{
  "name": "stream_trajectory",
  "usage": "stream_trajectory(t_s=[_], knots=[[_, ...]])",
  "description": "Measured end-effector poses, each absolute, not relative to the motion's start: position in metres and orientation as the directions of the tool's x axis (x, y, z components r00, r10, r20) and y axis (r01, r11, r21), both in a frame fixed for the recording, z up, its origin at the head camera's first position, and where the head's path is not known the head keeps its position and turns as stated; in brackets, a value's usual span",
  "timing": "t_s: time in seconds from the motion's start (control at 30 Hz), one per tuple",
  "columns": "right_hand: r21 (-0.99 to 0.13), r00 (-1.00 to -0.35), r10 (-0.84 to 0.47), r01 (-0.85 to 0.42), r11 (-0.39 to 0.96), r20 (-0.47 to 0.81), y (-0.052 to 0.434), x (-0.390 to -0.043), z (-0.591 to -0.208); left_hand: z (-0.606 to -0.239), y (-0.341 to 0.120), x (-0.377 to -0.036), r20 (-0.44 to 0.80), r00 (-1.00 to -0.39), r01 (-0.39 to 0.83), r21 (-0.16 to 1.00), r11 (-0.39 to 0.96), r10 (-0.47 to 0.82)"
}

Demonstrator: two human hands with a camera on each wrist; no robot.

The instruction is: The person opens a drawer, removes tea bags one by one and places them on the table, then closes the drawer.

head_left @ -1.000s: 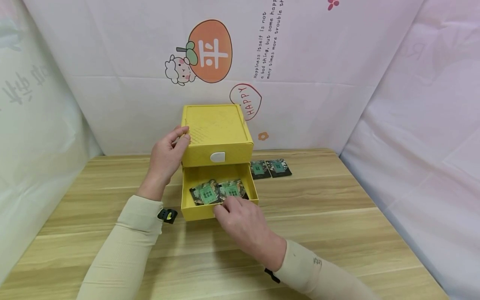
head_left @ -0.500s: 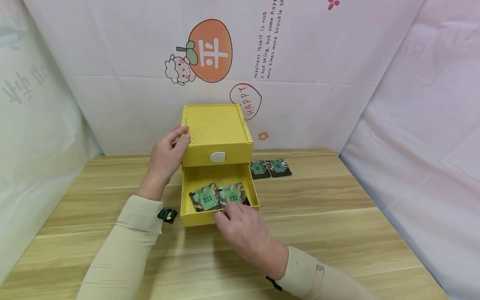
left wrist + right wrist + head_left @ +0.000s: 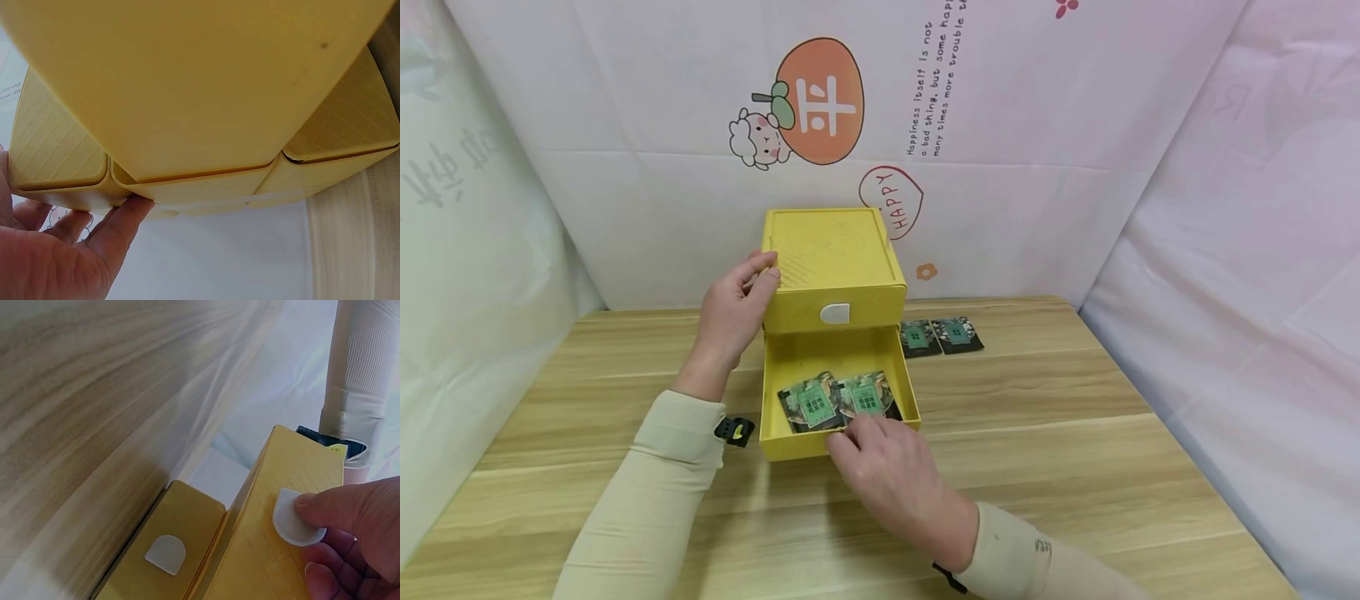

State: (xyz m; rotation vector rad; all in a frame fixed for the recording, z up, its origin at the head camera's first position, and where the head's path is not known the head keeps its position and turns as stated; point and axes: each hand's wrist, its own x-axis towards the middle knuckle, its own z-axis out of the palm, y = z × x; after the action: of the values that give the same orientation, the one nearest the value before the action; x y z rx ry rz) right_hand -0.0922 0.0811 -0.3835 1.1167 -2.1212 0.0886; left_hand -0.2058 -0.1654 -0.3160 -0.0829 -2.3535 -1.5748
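Note:
A yellow two-drawer box stands at the back of the wooden table. My left hand grips its upper left corner, fingers on the lid and thumb on the side; the left wrist view shows the fingers under the box's edge. The lower drawer is pulled out, with two dark green sachets lying flat inside. My right hand holds the drawer's front wall. In the right wrist view its thumb presses the drawer's white tab.
The upper drawer is closed, its white tab facing me. Two more sachets lie on the table right of the box. Printed white sheets wall in the back and both sides.
The lower drawer has slid further out toward me, drawn by my right hand. The sachets inside show more fully. My left hand has stayed on the box.

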Motion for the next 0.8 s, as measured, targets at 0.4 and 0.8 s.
stream_trajectory(t_s=[0.4,0.8], knots=[[0.237,-0.391,-0.701,-0.748,0.619,0.597,0.0812,-0.0859,-0.3831,-0.3172,-0.1660,-0.2061,0.282,-0.952,0.216,0.895,0.390,-0.120],[0.231,-0.358,-0.681,-0.754,0.614,0.639,0.0813,-0.0860,-0.3828,-0.3173,-0.1654,-0.2058,0.285,-0.952,0.223,0.893,0.391,-0.108]])
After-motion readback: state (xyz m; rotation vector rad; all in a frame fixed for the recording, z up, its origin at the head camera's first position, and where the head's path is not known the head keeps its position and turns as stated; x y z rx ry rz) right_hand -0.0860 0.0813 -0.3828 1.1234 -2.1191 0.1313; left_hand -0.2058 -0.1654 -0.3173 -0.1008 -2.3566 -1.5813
